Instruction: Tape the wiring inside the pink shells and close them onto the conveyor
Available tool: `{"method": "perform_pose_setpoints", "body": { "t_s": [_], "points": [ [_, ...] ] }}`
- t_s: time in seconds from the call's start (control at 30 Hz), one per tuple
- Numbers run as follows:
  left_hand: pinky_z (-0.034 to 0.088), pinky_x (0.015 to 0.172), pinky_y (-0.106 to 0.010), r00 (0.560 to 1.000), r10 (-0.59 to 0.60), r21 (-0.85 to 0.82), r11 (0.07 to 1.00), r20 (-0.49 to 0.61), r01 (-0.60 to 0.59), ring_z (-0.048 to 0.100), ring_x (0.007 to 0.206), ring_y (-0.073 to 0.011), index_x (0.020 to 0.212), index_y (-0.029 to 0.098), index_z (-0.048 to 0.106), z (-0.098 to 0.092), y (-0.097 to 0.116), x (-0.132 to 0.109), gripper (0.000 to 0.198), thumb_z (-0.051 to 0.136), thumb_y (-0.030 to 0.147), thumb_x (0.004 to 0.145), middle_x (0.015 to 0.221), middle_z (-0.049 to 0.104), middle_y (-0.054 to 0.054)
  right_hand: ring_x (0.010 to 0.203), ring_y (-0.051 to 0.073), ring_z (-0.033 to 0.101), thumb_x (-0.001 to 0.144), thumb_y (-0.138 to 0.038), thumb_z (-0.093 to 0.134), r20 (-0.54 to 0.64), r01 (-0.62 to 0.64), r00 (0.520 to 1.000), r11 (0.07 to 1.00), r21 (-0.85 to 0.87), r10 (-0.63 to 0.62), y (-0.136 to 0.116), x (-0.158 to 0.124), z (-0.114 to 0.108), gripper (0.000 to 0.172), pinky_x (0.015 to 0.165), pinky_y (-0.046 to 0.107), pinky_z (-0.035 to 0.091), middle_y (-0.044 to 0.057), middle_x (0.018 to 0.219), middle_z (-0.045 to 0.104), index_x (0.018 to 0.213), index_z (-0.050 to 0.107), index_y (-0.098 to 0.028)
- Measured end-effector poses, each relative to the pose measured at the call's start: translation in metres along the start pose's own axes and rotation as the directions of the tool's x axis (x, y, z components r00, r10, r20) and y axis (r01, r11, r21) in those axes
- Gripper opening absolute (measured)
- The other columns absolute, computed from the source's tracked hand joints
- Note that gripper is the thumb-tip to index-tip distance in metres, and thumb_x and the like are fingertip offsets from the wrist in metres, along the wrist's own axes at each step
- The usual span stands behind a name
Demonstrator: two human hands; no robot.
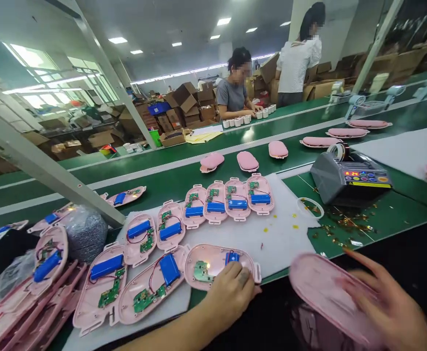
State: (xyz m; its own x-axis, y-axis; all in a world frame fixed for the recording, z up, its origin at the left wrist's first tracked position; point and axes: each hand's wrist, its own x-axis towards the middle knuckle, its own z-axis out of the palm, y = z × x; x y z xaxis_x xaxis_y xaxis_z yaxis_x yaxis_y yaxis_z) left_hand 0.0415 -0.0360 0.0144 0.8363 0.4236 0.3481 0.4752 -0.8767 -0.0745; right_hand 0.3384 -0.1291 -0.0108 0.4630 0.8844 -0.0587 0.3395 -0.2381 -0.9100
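Observation:
My left hand point(235, 283) is closed over the right end of an open pink shell half point(220, 252), its curled fingertips at a blue battery point(232, 257) inside. In that shell a green circuit board point(202, 272) shows a small lit spot. On the right, my right hand point(385, 295), smeared by motion, grips a pink oval cover point(319, 285) over the table's front edge. Beside my left hand lies another open shell point(151, 285) with battery and board. Further open shells point(195, 207) stand in a row behind.
A black tape dispenser point(348, 178) with a lit display stands at right, yellow tape scraps point(348, 224) before it. Pink shells point(40, 312) are stacked at left by a metal post point(45, 161). Closed pink cases point(247, 161) sit on the green belt. Two people point(235, 92) are across it.

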Motion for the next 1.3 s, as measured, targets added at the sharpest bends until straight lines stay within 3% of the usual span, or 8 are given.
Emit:
{"method": "perform_pose_setpoints", "body": {
  "t_s": [0.1, 0.23, 0.33, 0.63, 0.83, 0.97, 1.13, 1.3],
  "points": [
    [0.049, 0.070, -0.037, 0.964, -0.222, -0.078, 0.974, -0.148, 0.213, 0.060, 0.077, -0.0226, 0.089, 0.019, 0.060, -0.017, -0.005, -0.011, 0.006, 0.055, 0.020, 0.092, 0.082, 0.064, -0.007, 0.084, 0.021, 0.062, 0.086, -0.042, 0.055, 0.157, 0.223, 0.968, 0.960, -0.168, -0.198, -0.057, 0.030, 0.038, 0.057, 0.082, 0.033, 0.044, 0.001, 0.095, 0.068, 0.141, 0.042, -0.031],
    [0.046, 0.081, -0.050, 0.733, -0.655, 0.092, 0.731, -0.184, 0.676, 0.059, 0.096, -0.0340, 0.110, 0.017, 0.060, -0.047, -0.041, -0.060, 0.028, 0.057, 0.037, 0.090, 0.101, 0.065, -0.014, 0.077, 0.020, 0.060, 0.084, -0.031, 0.048, 0.351, 0.388, 0.891, 0.886, -0.255, -0.289, -0.108, 0.059, 0.082, 0.055, 0.076, 0.032, 0.042, -0.002, 0.085, 0.067, 0.139, 0.043, -0.030],
    [0.044, 0.083, -0.051, 0.633, -0.772, 0.076, 0.629, -0.056, 0.774, 0.058, 0.099, -0.0354, 0.108, 0.016, 0.062, -0.044, -0.057, -0.082, 0.032, 0.057, 0.042, 0.089, 0.105, 0.066, -0.014, 0.073, 0.018, 0.059, 0.083, -0.029, 0.047, 0.417, 0.409, 0.861, 0.883, -0.231, -0.290, -0.124, 0.065, 0.105, 0.055, 0.074, 0.032, 0.041, -0.002, 0.082, 0.065, 0.138, 0.044, -0.028],
    [0.047, 0.081, -0.039, 0.538, -0.836, -0.522, 0.414, 0.106, 0.746, 0.064, 0.085, -0.0234, 0.099, 0.022, 0.068, -0.031, -0.063, -0.067, 0.016, 0.058, 0.021, 0.086, 0.088, 0.072, -0.003, 0.072, 0.018, 0.061, 0.076, -0.038, 0.066, 0.405, 0.162, 0.896, 0.983, 0.092, -0.185, -0.129, 0.068, 0.139, 0.062, 0.070, 0.031, 0.047, -0.001, 0.079, 0.066, 0.133, 0.046, -0.024],
    [0.052, 0.085, -0.035, 0.416, -0.848, -0.872, -0.105, 0.330, 0.478, 0.070, 0.091, -0.0216, 0.132, 0.023, 0.047, -0.041, -0.067, -0.097, 0.048, 0.062, 0.035, 0.088, 0.094, 0.075, -0.004, 0.079, 0.020, 0.065, 0.067, -0.043, 0.079, 0.363, -0.036, 0.926, 0.937, 0.348, -0.099, -0.126, 0.064, 0.149, 0.079, 0.074, 0.035, 0.054, 0.006, 0.094, 0.070, 0.135, 0.045, -0.023],
    [0.054, 0.084, -0.032, 0.396, -0.816, -0.891, -0.292, 0.422, 0.348, 0.071, 0.095, -0.0228, 0.118, 0.020, 0.056, -0.046, -0.059, -0.106, 0.042, 0.070, 0.037, 0.083, 0.099, 0.075, -0.008, 0.085, 0.023, 0.067, 0.070, -0.043, 0.079, 0.391, 0.000, 0.908, 0.937, 0.350, -0.147, -0.133, 0.060, 0.159, 0.080, 0.075, 0.039, 0.055, 0.008, 0.100, 0.070, 0.139, 0.042, -0.026],
    [0.056, 0.079, -0.026, 0.458, -0.858, -0.934, -0.066, 0.233, 0.352, 0.073, 0.085, -0.0186, 0.095, 0.018, 0.071, -0.052, -0.045, -0.102, 0.015, 0.063, 0.030, 0.089, 0.089, 0.076, -0.006, 0.088, 0.021, 0.064, 0.068, -0.037, 0.078, 0.249, 0.023, 0.958, 0.909, 0.416, -0.139, -0.139, 0.050, 0.179, 0.079, 0.077, 0.035, 0.054, 0.005, 0.097, 0.066, 0.138, 0.044, -0.024],
    [0.057, 0.083, -0.027, 0.696, -0.672, -0.738, 0.599, -0.253, 0.310, 0.071, 0.094, -0.0155, 0.123, 0.025, 0.060, -0.045, -0.041, -0.100, 0.035, 0.048, 0.009, 0.094, 0.108, 0.074, -0.004, 0.087, 0.017, 0.062, 0.066, -0.031, 0.077, 0.187, -0.019, 0.978, 0.855, 0.519, -0.092, -0.139, 0.034, 0.202, 0.085, 0.077, 0.031, 0.052, 0.001, 0.095, 0.063, 0.141, 0.039, -0.023]
  ]
}}
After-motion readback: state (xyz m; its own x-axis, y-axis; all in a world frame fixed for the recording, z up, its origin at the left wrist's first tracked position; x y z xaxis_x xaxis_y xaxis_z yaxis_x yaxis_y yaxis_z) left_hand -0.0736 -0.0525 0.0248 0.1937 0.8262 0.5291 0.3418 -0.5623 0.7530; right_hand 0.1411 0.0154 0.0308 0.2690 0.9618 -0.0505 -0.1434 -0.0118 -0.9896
